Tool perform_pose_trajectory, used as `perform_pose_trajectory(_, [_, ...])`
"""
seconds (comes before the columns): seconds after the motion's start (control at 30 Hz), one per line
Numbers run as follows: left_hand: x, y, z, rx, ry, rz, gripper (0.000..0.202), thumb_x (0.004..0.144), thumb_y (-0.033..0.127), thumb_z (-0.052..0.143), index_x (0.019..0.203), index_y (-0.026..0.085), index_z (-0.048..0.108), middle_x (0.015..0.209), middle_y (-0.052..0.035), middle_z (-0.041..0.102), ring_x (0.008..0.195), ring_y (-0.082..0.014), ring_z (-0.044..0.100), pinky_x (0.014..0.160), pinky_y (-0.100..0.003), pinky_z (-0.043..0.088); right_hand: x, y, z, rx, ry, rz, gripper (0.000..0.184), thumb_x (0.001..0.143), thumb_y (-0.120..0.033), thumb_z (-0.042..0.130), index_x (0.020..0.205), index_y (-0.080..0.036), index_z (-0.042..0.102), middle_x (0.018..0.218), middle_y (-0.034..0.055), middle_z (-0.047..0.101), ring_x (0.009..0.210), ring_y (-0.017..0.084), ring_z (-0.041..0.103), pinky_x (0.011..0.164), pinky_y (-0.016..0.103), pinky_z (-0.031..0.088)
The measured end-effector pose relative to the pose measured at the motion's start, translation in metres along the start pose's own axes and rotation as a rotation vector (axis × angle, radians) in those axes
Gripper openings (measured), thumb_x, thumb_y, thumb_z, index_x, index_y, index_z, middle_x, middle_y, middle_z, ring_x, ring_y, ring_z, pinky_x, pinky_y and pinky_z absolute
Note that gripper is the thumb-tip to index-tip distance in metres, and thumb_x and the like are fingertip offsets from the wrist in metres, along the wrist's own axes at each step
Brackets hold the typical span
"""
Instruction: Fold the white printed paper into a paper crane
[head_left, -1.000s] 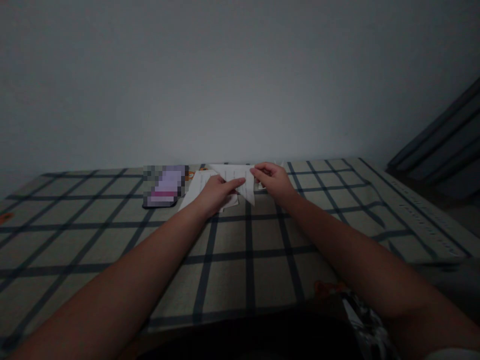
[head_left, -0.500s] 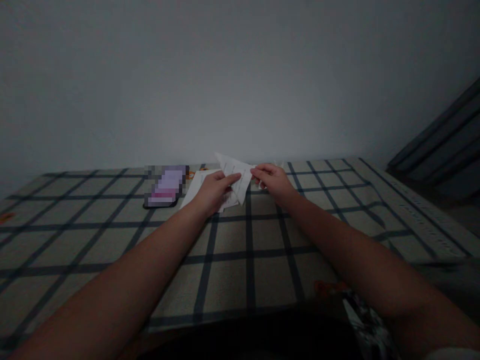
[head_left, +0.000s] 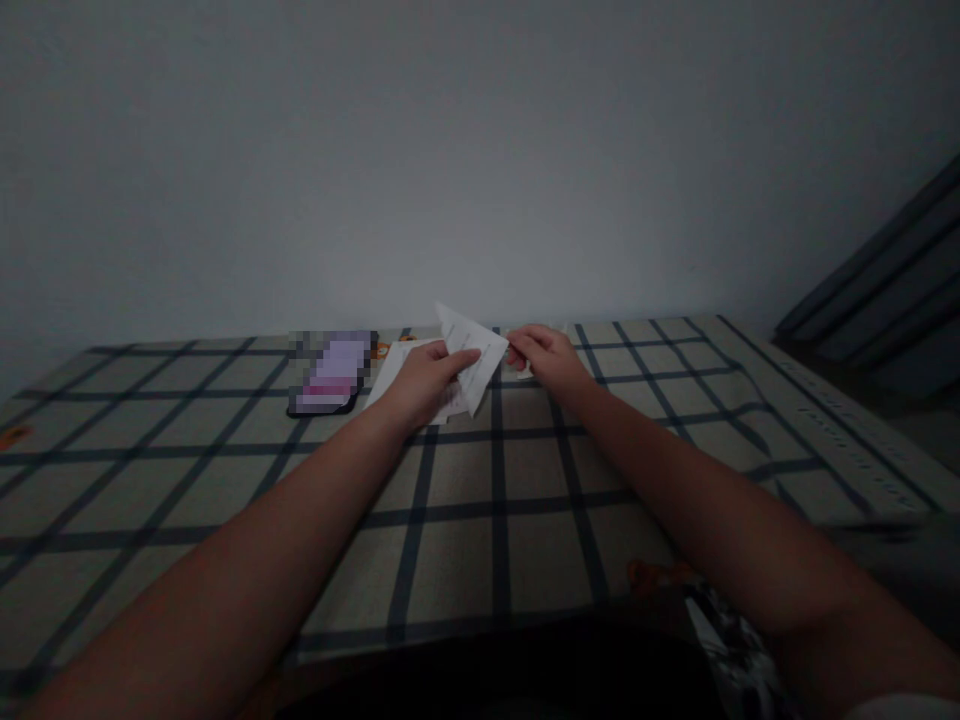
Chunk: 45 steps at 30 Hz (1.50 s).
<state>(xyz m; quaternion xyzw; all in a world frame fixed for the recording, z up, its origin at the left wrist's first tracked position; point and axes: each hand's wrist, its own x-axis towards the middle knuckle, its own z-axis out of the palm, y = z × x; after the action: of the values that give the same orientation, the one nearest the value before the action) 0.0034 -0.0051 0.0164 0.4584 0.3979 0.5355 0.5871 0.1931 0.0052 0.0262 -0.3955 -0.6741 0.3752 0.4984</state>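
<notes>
A folded sheet of white paper (head_left: 480, 350) with faint lines of print is held up above the table, its corners making a pointed shape. My left hand (head_left: 431, 380) grips its left part, thumb lying on top. At its right corner, the fingertips of my right hand (head_left: 544, 352) pinch the paper. More white paper (head_left: 386, 375) lies flat on the cloth beneath and left of my left hand. Behind my right hand, a small pale scrap (head_left: 524, 371) is partly hidden.
A phone (head_left: 334, 375) with a blurred lilac and pink screen lies left of the papers. The checked tablecloth (head_left: 465, 540) covers the table, which meets a grey wall (head_left: 480, 160) at the back. A dark slatted object (head_left: 892, 270) stands at the far right.
The folded paper has turned slightly, and its right corner has moved a little to the right with my right hand. My left hand has stayed nearly in place.
</notes>
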Motion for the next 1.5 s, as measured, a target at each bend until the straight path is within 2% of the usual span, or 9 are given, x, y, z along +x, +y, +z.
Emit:
perform_pose_trajectory(0.13, [-0.001,0.001,-0.001,-0.005,-0.085,-0.044,0.029,0.062,0.026,0.085,0.085,0.012,0.074,0.086,-0.0093,0.076,0.071,-0.0190,0.069,0.072,-0.032,0.053,-0.004,-0.005,-0.002,-0.168,-0.114,-0.080,0.037,0.089,-0.049,0.052,0.068,-0.018,0.056,0.062,-0.0007,0.055,0.059,0.011,0.047,0.058,0.027,0.035])
perform_pose_trajectory(0.33, [-0.001,0.003,-0.002,0.007,-0.084,-0.071,0.028,0.063,0.026,0.084,0.085,0.013,0.074,0.083,-0.0083,0.076,0.069,-0.0180,0.068,0.068,-0.030,0.052,-0.005,-0.011,-0.005,-0.377,-0.160,-0.201,0.039,0.093,-0.041,0.046,0.062,-0.018,0.053,0.062,-0.0008,0.051,0.061,0.011,0.046,0.060,0.028,0.032])
perform_pose_trajectory(0.47, [0.002,0.002,-0.005,0.023,-0.105,-0.092,0.027,0.065,0.026,0.083,0.086,0.013,0.074,0.086,-0.0096,0.076,0.072,-0.0186,0.069,0.070,-0.031,0.053,-0.004,-0.009,-0.005,-0.374,-0.160,-0.154,0.040,0.093,-0.042,0.046,0.062,-0.018,0.052,0.061,-0.0010,0.051,0.060,0.011,0.045,0.060,0.028,0.031])
perform_pose_trajectory(0.57, [0.006,0.002,-0.010,0.063,-0.136,-0.099,0.029,0.064,0.029,0.084,0.086,0.013,0.075,0.085,-0.0099,0.075,0.069,-0.0175,0.068,0.065,-0.028,0.052,-0.002,-0.006,-0.006,-0.376,-0.160,-0.140,0.040,0.093,-0.043,0.047,0.062,-0.018,0.052,0.061,-0.0011,0.052,0.060,0.011,0.044,0.060,0.028,0.031])
perform_pose_trajectory(0.7, [0.010,0.005,-0.018,0.134,-0.098,-0.101,0.028,0.063,0.033,0.087,0.077,0.012,0.074,0.073,-0.0070,0.071,0.059,-0.0121,0.061,0.054,-0.023,0.046,0.000,-0.005,-0.012,-0.391,-0.137,-0.127,0.041,0.093,-0.043,0.047,0.062,-0.018,0.053,0.059,-0.0016,0.051,0.058,0.011,0.044,0.060,0.028,0.031])
perform_pose_trajectory(0.93, [0.012,0.009,-0.024,0.119,-0.111,-0.087,0.025,0.063,0.031,0.088,0.070,0.012,0.073,0.067,-0.0026,0.065,0.056,-0.0068,0.056,0.052,-0.018,0.043,0.003,-0.007,-0.020,-0.358,-0.141,-0.113,0.043,0.093,-0.045,0.047,0.060,-0.018,0.051,0.056,-0.0025,0.047,0.055,0.010,0.041,0.057,0.027,0.029])
perform_pose_trajectory(1.23, [0.010,0.009,-0.020,0.027,-0.095,-0.075,0.020,0.064,0.027,0.086,0.074,0.014,0.074,0.070,-0.0033,0.068,0.060,-0.0083,0.058,0.060,-0.019,0.049,0.003,-0.003,-0.021,-0.325,-0.137,-0.091,0.043,0.092,-0.048,0.047,0.061,-0.018,0.052,0.057,-0.0020,0.048,0.055,0.011,0.042,0.057,0.027,0.030])
perform_pose_trajectory(1.37, [0.011,0.006,-0.020,0.043,-0.066,-0.076,0.022,0.063,0.027,0.086,0.075,0.013,0.074,0.067,-0.0028,0.067,0.057,-0.0088,0.058,0.055,-0.019,0.046,0.003,-0.002,-0.020,-0.344,-0.155,-0.093,0.042,0.093,-0.046,0.047,0.061,-0.018,0.053,0.058,-0.0017,0.050,0.056,0.011,0.043,0.058,0.027,0.031])
perform_pose_trajectory(1.5, [0.011,0.003,-0.019,0.072,-0.096,-0.083,0.025,0.065,0.032,0.086,0.078,0.015,0.073,0.070,-0.0040,0.069,0.056,-0.0109,0.060,0.052,-0.021,0.044,0.002,-0.003,-0.018,-0.375,-0.166,-0.103,0.042,0.093,-0.044,0.048,0.060,-0.018,0.054,0.057,-0.0018,0.049,0.055,0.011,0.043,0.057,0.028,0.030])
